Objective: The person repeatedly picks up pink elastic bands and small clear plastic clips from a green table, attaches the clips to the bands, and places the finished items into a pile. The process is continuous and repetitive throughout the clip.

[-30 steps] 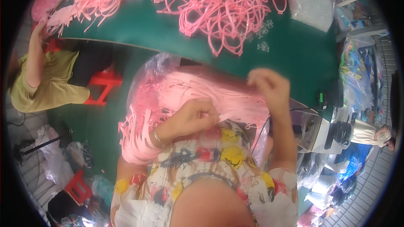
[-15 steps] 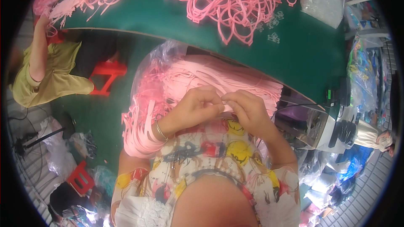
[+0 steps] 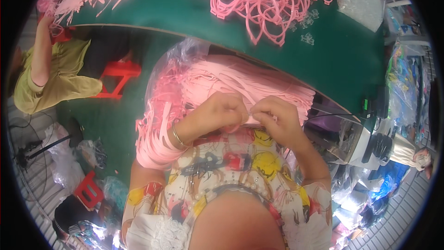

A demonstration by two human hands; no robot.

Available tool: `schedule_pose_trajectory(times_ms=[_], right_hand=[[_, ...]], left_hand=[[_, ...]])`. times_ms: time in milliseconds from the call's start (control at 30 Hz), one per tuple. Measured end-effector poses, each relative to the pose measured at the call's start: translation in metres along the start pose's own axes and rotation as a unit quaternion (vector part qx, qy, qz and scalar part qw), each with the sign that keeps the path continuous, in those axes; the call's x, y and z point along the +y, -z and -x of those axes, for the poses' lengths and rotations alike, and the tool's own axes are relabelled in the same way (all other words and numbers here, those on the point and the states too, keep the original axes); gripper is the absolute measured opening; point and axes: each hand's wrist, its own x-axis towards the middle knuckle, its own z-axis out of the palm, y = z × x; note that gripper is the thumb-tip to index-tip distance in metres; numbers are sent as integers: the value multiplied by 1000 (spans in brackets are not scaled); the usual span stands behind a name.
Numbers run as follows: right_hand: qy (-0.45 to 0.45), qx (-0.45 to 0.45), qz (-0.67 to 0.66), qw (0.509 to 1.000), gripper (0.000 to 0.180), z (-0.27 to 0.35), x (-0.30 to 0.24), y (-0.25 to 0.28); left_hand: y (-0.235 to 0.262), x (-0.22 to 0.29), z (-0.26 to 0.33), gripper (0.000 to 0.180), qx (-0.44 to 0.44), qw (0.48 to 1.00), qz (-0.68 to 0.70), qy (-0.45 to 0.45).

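My left hand (image 3: pixel 225 109) and my right hand (image 3: pixel 278 115) meet in front of my chest, both closed in a pinch with fingertips almost touching. A tiny clear piece (image 3: pixel 250 113) shows between the fingertips, at the right hand's thumb and forefinger. Under my left fingers curves a bit of pink strap (image 3: pixel 230 129); most of it is hidden by the hand. A thick bundle of flat pink straps (image 3: pixel 155 150) hangs by my left wrist, which wears a bracelet (image 3: pixel 176 133). Just beyond both hands lies a large pile of pink straps (image 3: pixel 249 76) in a clear plastic bag (image 3: pixel 185 52).
A green table (image 3: pixel 152 11) curves across the far side, bearing tangled pink strap loops (image 3: pixel 263 4), small clear clips (image 3: pixel 307 39) and a clear bag (image 3: pixel 360 2). To the left, a person in a yellow-green top (image 3: pixel 55 81) handles pink straps near a red stool (image 3: pixel 118 76).
My fingertips have drawn slightly apart, and the clear piece now shows between them. My right hand has shifted a little to the right. The whole view has moved slightly.
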Motion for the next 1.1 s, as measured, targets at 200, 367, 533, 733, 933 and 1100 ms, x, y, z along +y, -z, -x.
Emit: schedule_pose_trajectory(times_ms=[200, 367, 533, 733, 933, 1100], right_hand=[[82, -29, -11, 996, 11, 1, 6, 1], [61, -58, -43, 995, 14, 0, 7, 7], [-63, -31, -165, 984, 16, 5, 14, 1], [-106, -62, -250, 960, 14, 4, 23, 2], [-220, -178, -211, 936, 13, -6, 19, 8], [-209, -184, -151, 949, 17, -8, 27, 11]], left_hand=[[3, -4, -3, 11, -41, 998, 39, -7], [2, 2, -3, 11, -33, 999, 13, -26], [-6, 3, 0, 11, -4, 991, -67, -115], [-5, 0, -3, 19, 20, 943, -214, -254], [1, -11, -4, 19, 54, 935, -250, -247], [-4, -8, -3, 20, 121, 880, -317, -331]])
